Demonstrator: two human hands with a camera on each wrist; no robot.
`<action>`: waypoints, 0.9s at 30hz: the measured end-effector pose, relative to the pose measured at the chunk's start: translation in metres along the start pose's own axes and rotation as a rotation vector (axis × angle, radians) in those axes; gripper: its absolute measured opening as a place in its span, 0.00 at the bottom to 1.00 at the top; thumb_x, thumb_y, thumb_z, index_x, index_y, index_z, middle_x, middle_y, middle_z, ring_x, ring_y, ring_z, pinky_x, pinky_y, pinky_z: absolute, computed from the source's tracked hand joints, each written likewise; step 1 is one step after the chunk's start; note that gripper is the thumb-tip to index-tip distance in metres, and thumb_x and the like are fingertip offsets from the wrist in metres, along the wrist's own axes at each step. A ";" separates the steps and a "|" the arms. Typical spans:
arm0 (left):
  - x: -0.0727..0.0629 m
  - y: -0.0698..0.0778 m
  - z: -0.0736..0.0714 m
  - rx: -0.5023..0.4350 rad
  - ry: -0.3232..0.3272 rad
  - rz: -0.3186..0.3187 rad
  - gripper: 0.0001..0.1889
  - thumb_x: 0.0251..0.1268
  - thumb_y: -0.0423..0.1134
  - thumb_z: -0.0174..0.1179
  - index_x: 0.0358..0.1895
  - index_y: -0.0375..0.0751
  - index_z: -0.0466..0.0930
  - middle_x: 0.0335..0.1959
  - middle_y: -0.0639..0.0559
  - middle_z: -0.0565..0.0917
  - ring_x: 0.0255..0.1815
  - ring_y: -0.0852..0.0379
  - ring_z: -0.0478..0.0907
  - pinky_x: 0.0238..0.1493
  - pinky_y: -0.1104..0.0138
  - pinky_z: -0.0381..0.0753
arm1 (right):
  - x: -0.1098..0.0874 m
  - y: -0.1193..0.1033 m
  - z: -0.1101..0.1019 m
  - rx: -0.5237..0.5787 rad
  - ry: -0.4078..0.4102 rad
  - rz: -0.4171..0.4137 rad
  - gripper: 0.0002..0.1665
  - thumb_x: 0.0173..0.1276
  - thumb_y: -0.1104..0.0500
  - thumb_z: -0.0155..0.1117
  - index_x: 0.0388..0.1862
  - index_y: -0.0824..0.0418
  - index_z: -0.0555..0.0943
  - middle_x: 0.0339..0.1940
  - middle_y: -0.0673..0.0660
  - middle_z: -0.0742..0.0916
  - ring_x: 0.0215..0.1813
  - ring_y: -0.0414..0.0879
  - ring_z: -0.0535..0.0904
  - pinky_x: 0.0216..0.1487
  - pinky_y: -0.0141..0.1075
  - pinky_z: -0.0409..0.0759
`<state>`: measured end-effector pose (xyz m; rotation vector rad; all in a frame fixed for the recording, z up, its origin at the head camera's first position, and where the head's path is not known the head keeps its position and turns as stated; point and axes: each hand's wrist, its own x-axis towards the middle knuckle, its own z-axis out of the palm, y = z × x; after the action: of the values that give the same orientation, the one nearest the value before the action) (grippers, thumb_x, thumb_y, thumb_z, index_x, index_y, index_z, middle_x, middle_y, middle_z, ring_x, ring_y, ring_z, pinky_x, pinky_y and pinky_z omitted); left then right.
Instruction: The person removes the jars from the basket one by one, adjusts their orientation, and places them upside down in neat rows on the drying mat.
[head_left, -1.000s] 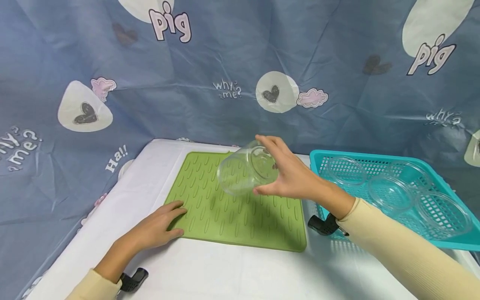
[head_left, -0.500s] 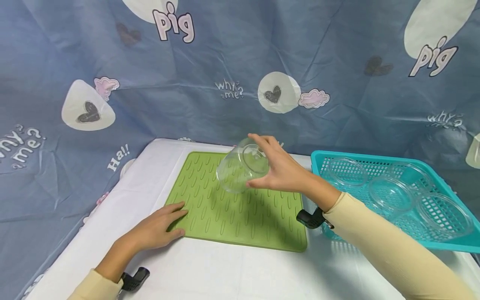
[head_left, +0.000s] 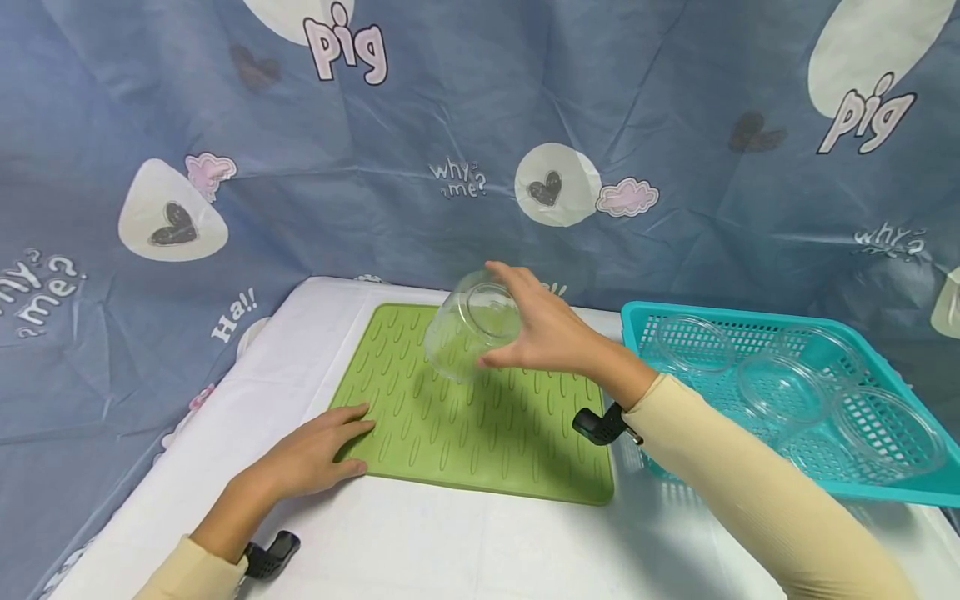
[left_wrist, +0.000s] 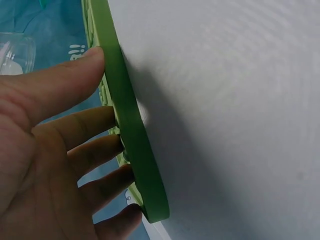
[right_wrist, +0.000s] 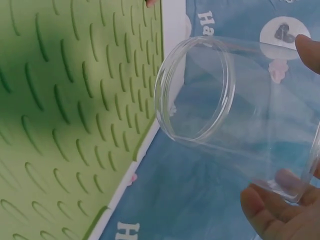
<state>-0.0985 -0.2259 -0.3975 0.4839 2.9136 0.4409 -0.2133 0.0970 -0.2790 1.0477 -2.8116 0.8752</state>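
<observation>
My right hand [head_left: 543,329] grips a clear plastic jar [head_left: 453,337] around its base end, thumb on one side and fingers on the other. The jar is tilted above a green ridged mat [head_left: 480,442], its mouth facing down and to the left. In the right wrist view the jar's threaded rim [right_wrist: 165,95] hangs apart from the mat, and nothing shows inside. My left hand [head_left: 311,454] rests at the mat's near left corner, fingers spread and nearly straight. The left wrist view shows its fingertips touching the mat's edge [left_wrist: 132,130].
To the right of the mat stands a turquoise mesh basket [head_left: 750,312] with several clear round containers [head_left: 783,387] in it. A white cloth [head_left: 420,542] covers the table. Behind it hangs a blue printed curtain [head_left: 420,225].
My right hand has carried the jar a little leftward over the mat and tipped it further, mouth lower. The left hand has stayed at the mat's corner.
</observation>
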 end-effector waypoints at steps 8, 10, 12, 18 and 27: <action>0.002 0.001 -0.001 -0.013 -0.023 -0.013 0.32 0.61 0.47 0.68 0.67 0.37 0.74 0.74 0.37 0.67 0.73 0.33 0.65 0.70 0.40 0.69 | 0.012 0.007 0.017 0.066 -0.043 0.012 0.71 0.45 0.44 0.83 0.81 0.50 0.49 0.70 0.61 0.69 0.64 0.52 0.72 0.59 0.51 0.82; 0.002 0.001 -0.002 -0.015 -0.029 -0.020 0.32 0.61 0.47 0.68 0.67 0.37 0.74 0.74 0.37 0.67 0.73 0.33 0.65 0.70 0.40 0.69 | 0.015 0.008 0.020 0.067 -0.053 0.021 0.71 0.45 0.43 0.83 0.82 0.49 0.49 0.70 0.61 0.69 0.64 0.53 0.72 0.59 0.51 0.82; 0.003 0.001 -0.002 -0.019 -0.035 -0.028 0.32 0.61 0.47 0.68 0.67 0.37 0.74 0.74 0.38 0.67 0.73 0.33 0.65 0.70 0.39 0.70 | 0.017 0.009 0.022 0.074 -0.059 0.036 0.71 0.45 0.43 0.82 0.82 0.47 0.49 0.69 0.62 0.69 0.64 0.54 0.73 0.59 0.52 0.82; 0.000 0.001 -0.003 -0.025 -0.040 -0.037 0.32 0.61 0.47 0.68 0.67 0.38 0.74 0.74 0.38 0.67 0.73 0.33 0.65 0.69 0.40 0.70 | 0.028 0.011 0.030 0.097 -0.040 0.074 0.73 0.47 0.41 0.81 0.82 0.52 0.45 0.77 0.62 0.64 0.73 0.56 0.67 0.72 0.54 0.72; -0.001 0.003 -0.003 -0.042 -0.041 -0.040 0.32 0.62 0.46 0.67 0.68 0.37 0.73 0.75 0.38 0.66 0.74 0.32 0.64 0.70 0.39 0.68 | 0.046 0.011 0.045 0.187 0.027 0.094 0.70 0.45 0.46 0.83 0.81 0.55 0.51 0.76 0.61 0.65 0.74 0.55 0.66 0.74 0.55 0.69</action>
<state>-0.0970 -0.2240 -0.3935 0.4223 2.8629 0.4801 -0.2473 0.0534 -0.3131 0.9201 -2.8209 1.1727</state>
